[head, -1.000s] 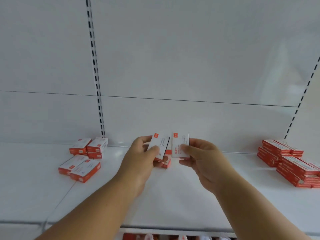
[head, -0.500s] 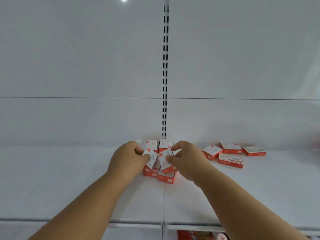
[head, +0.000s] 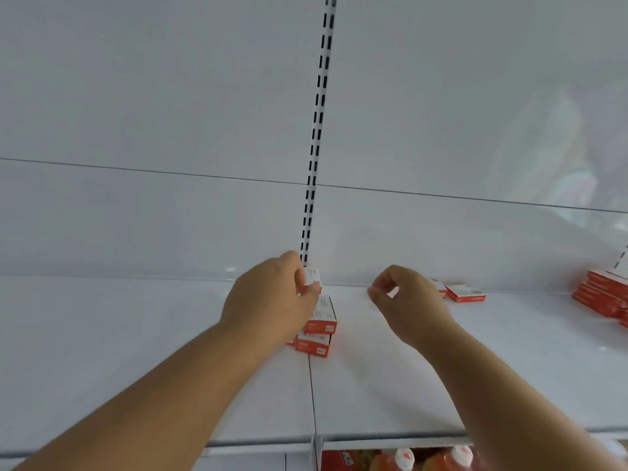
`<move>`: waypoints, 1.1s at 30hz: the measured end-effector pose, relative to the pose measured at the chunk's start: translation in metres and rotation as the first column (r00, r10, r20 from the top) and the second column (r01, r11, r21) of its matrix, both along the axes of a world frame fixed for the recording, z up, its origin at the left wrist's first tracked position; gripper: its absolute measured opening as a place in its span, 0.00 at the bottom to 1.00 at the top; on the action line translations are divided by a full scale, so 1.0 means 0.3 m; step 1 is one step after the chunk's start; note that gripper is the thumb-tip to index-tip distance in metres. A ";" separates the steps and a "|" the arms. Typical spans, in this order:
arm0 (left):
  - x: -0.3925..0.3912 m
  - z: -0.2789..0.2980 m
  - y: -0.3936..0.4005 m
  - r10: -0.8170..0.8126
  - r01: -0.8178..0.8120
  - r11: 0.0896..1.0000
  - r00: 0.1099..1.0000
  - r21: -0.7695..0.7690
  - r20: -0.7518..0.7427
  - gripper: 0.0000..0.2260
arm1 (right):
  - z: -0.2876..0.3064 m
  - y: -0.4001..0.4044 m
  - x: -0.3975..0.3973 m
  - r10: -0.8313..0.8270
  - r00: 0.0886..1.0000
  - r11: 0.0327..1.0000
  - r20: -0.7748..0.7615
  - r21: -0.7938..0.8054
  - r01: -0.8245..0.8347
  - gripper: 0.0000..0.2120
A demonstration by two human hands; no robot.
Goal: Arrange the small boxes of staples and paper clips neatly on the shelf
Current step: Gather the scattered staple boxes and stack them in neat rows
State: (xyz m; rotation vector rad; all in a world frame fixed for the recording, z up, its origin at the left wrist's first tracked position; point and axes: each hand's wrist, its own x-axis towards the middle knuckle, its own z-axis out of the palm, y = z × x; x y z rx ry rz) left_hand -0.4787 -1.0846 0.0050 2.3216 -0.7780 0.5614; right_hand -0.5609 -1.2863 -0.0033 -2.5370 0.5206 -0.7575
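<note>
Small red-and-white boxes lie piled (head: 319,329) on the white shelf (head: 390,385), at the seam below the slotted upright. My left hand (head: 272,300) rests over the left side of this pile, and its fingertips pinch one small box (head: 312,277) at the back of it. My right hand (head: 406,300) hovers to the right of the pile with thumb and fingers loosely curled and nothing between them. Behind that hand, loose boxes (head: 465,293) lie flat near the back panel.
A taller stack of red boxes (head: 601,295) stands at the far right of the shelf. The slotted upright (head: 314,137) runs up the back wall. Bottles with white caps (head: 404,458) show on the level below the shelf's front edge.
My right hand has let go of its box and drawn away to the right. My left hand still pinches a box, now low on the pile. The view has tilted and shifted.
</note>
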 end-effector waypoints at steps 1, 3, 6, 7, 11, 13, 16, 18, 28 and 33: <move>-0.017 0.007 -0.025 -0.071 0.071 0.997 0.997 0.011 -0.024 0.10 | -0.003 -0.034 -0.011 -0.009 1.000 1.000 0.000 0.008 0.009 0.04; -0.050 0.009 -0.079 -0.186 0.188 0.982 0.980 0.022 -0.070 0.08 | -0.011 -0.098 -0.032 0.002 1.000 1.000 -0.026 0.014 -0.002 0.06; -0.079 0.014 -0.175 -0.264 0.270 0.960 0.960 0.070 -0.090 0.05 | -0.003 -0.221 -0.057 -0.005 0.985 0.999 -0.174 -0.034 -0.001 0.06; -0.089 0.022 -0.213 -0.290 0.299 0.949 0.952 0.099 -0.097 0.04 | 0.005 -0.266 -0.066 -0.034 0.967 0.997 -0.252 -0.070 0.017 0.09; -0.140 0.037 -0.408 -0.373 0.398 0.901 0.914 0.173 -0.161 0.05 | 0.006 -0.411 -0.083 -0.084 0.846 0.976 -0.527 -0.216 -0.038 0.21; -0.156 0.026 -0.512 -0.354 0.397 0.890 0.912 0.227 -0.208 0.09 | -0.002 -0.455 -0.086 -0.010 0.829 0.977 -0.559 -0.183 -0.112 0.17; -0.157 0.009 -0.652 -0.254 0.303 0.834 0.953 0.461 -0.165 0.15 | 0.019 -0.535 -0.107 0.139 0.854 0.969 -0.501 -0.108 -0.221 0.15; -0.160 0.008 -0.725 -0.203 0.227 0.804 0.973 0.550 -0.105 0.15 | 0.040 -0.593 -0.122 0.241 0.892 0.957 -0.382 -0.063 -0.285 0.10; -0.129 -0.061 -0.823 -0.117 0.037 0.981 0.895 -0.191 -0.430 0.03 | -0.043 -0.829 -0.106 0.156 0.924 0.963 -0.348 -0.157 -0.221 0.27; -0.159 -0.075 -0.830 -0.355 0.041 0.878 0.725 -0.477 -0.590 0.11 | -0.079 -0.834 -0.097 0.180 0.901 0.937 -0.395 -0.211 -0.280 0.28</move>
